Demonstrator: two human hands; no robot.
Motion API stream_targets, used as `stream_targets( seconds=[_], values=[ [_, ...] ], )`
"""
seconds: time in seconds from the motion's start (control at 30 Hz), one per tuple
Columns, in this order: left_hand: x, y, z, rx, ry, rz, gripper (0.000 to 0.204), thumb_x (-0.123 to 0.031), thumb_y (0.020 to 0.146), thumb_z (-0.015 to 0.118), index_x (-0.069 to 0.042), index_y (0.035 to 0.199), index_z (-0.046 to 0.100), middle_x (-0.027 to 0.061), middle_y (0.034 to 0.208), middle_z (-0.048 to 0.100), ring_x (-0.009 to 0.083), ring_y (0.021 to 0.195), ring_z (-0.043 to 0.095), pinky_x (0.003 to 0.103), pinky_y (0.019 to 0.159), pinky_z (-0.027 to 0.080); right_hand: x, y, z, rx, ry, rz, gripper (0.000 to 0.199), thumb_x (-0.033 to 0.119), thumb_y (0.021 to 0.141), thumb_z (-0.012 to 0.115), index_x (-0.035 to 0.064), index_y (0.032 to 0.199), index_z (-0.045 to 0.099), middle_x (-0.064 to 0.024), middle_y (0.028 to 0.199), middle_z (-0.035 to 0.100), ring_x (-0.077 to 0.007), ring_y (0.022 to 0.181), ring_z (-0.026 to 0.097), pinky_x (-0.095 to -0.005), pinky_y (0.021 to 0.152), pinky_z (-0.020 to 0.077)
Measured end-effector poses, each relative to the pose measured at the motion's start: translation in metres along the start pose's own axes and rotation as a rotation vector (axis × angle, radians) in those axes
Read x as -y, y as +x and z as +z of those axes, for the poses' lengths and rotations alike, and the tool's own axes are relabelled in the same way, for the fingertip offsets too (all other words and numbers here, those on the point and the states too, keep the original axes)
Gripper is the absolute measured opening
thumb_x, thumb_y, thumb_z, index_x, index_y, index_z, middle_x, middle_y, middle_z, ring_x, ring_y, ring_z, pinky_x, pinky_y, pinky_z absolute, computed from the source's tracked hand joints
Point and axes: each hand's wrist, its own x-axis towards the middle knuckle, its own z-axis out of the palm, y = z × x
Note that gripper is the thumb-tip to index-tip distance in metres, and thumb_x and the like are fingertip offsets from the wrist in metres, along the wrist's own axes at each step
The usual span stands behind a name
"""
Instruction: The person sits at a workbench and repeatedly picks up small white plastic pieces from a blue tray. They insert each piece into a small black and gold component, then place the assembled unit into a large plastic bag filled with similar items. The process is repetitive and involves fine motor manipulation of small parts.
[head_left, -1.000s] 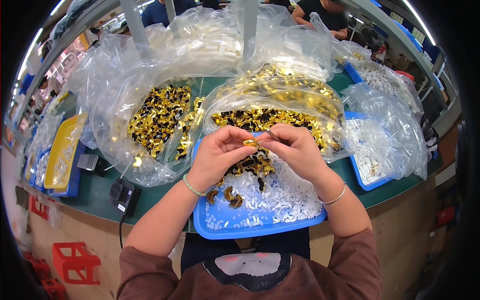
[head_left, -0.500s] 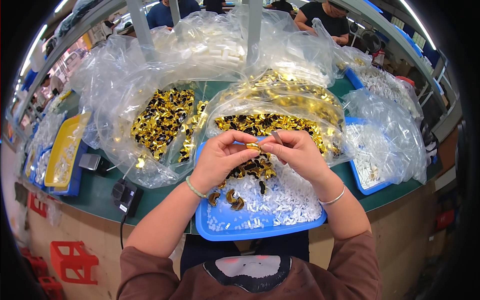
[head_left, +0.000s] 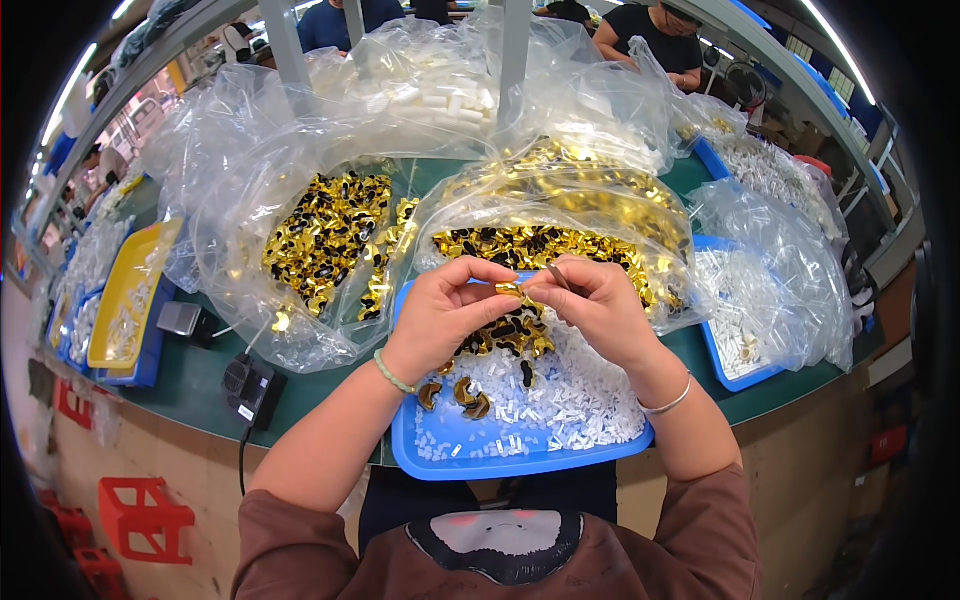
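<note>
Left hand (head_left: pixel 445 315) and right hand (head_left: pixel 600 310) meet at frame centre, fingertips pinched together on one small gold piece (head_left: pixel 511 290). Both are closed on it, held just above the blue tray (head_left: pixel 520 462). Right hand also carries a thin grey tool (head_left: pixel 556 277), angled up and left toward the piece; can't tell what kind.

Change over the last second: slight. Hands stay at the same spot, pinch stays on, the piece sits a touch more squarely between the fingertips. My read: same piece being worked, not a new pick.

Surroundings, big to small:
- Green counter (head_left: pixel 190 390) spans the frame, crowded with clear plastic bags.
- Open bag of gold-and-black pieces (head_left: pixel 325 235) at centre left; second bag of gold pieces (head_left: pixel 560 215) directly behind the hands.
- Bags of white parts (head_left: pixel 770 280) at right, on another blue tray.
- Yellow tray (head_left: pixel 125 290) at left edge.
- Blue tray holds a layer of small white parts (head_left: pixel 560 405) with a few gold-and-black pieces on top, under the hands.
- Black power adapter (head_left: pixel 250 385) on the counter's near edge, lower left.
- Green bead bracelet on left wrist, thin bangle on right.

Other people stand at the upper edge, well apart.
</note>
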Motion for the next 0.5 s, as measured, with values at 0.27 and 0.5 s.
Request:
stream_targets(
  seconds=[0.27, 0.5],
  values=[
    [0.001, -0.001, 0.000, 0.016, 0.047, 0.006, 0.023, 0.004, 0.085, 0.068, 0.001, 0.107, 0.061, 0.0086, 0.107, 0.065, 0.0149, 0.099, 0.065, 0.027, 0.088, 0.053, -0.002, 0.003, -0.008, 0.101, 0.096, 0.148, 0.015, 0.017, 0.086, 0.072, 0.0032, 0.092, 0.074, 0.0051, 0.066, 0.056, -0.0029, 0.061, 0.046, -0.0210, 0.055, 0.0352],
    [-0.001, -0.002, 0.002, 0.057, 0.053, 0.023, 0.022, 0.005, 0.083, 0.070, 0.002, 0.104, 0.065, 0.0050, 0.104, 0.062, 0.0145, 0.098, 0.065, 0.027, 0.088, 0.053, -0.008, 0.006, -0.015, 0.216, 0.222, 0.242, 0.017, 0.018, 0.085, 0.074, 0.0021, 0.090, 0.074, 0.0040, 0.069, 0.060, -0.0024, 0.061, 0.046, -0.0202, 0.054, 0.0359]
  ],
)
